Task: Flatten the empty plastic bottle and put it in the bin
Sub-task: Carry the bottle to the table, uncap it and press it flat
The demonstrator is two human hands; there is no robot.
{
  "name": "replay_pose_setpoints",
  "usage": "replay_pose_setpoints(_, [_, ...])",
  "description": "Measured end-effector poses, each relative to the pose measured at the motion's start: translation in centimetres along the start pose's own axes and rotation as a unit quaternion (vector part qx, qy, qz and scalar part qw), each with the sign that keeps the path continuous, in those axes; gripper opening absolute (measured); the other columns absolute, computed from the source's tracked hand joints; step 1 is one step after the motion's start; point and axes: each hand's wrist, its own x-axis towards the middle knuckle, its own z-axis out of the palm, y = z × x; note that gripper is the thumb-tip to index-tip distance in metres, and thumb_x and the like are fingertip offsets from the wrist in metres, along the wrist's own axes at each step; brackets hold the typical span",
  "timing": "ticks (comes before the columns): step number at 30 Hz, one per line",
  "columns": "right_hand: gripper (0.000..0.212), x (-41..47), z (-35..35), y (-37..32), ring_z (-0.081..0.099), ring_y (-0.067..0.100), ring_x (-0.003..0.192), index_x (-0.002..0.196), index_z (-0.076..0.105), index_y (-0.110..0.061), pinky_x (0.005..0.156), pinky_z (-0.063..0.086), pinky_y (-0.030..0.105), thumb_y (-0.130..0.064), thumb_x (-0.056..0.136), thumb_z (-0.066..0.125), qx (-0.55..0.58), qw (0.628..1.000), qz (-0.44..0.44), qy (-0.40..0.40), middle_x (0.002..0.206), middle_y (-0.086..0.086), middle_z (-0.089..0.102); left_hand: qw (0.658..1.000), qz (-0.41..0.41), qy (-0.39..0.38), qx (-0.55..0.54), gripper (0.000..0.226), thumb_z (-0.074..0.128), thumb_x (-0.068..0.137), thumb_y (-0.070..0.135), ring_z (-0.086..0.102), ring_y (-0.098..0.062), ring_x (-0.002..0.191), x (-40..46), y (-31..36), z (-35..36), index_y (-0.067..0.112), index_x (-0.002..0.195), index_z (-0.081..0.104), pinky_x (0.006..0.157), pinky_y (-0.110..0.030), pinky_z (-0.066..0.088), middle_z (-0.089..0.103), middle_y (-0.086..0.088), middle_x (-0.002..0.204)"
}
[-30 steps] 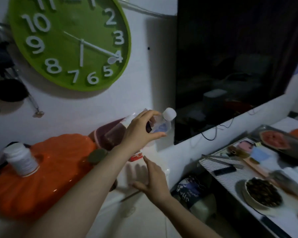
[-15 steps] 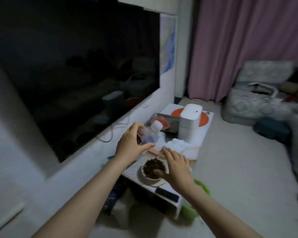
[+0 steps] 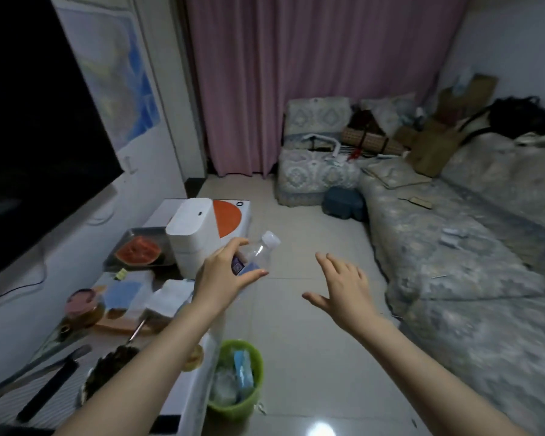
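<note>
My left hand is closed around a clear plastic bottle with a white cap and a blue label. The bottle is tilted, cap up and to the right, and keeps its round shape. To its right my right hand hovers above the floor, fingers spread, holding nothing. A small green bin stands on the tiled floor below both hands, beside the low table, with wrappers and plastic inside it.
A low white table on the left carries a white appliance, a tray of watermelon, a bowl, a knife and packets. A dark TV hangs at left. Sofa cushions run along the right, pink curtains behind.
The view swung right, from the wall clock and TV to the room with the floor and bin. My left hand kept the bottle; my right hand left the table area and opened over the floor.
</note>
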Motion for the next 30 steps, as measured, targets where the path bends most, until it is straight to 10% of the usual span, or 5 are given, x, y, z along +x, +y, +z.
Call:
replay_pose_setpoints(17, [0.077,26.4,-0.4,19.2,0.030,0.022,0.135,0.145,0.017,-0.023,0.111,0.023,0.038,-0.055,0.085,0.052,-0.055,0.997,0.022,-0.043,0.150,0.000,0.030,0.988,-0.083,-0.017,-0.128,0.054,0.084,0.058,0.041,0.060,-0.014,0.078,26.6,-2.9,22.3,0.030,0.102,0.056,0.065,-0.028,0.047,0.059,0.016,0.078])
replay_pose_setpoints(30, [0.078,56.6,9.7,17.0,0.027,0.024,0.138,0.146,0.014,-0.023,0.113,0.021,0.041,-0.053,0.086,0.054,-0.014,0.964,-0.209,-0.164,0.154,0.003,0.024,0.937,-0.304,0.153,-0.078,0.050,0.084,0.061,0.033,0.061,-0.014,0.089,40.1,-14.7,22.5,0.027,0.102,0.056,0.076,-0.031,0.051,0.065,0.010,0.093])
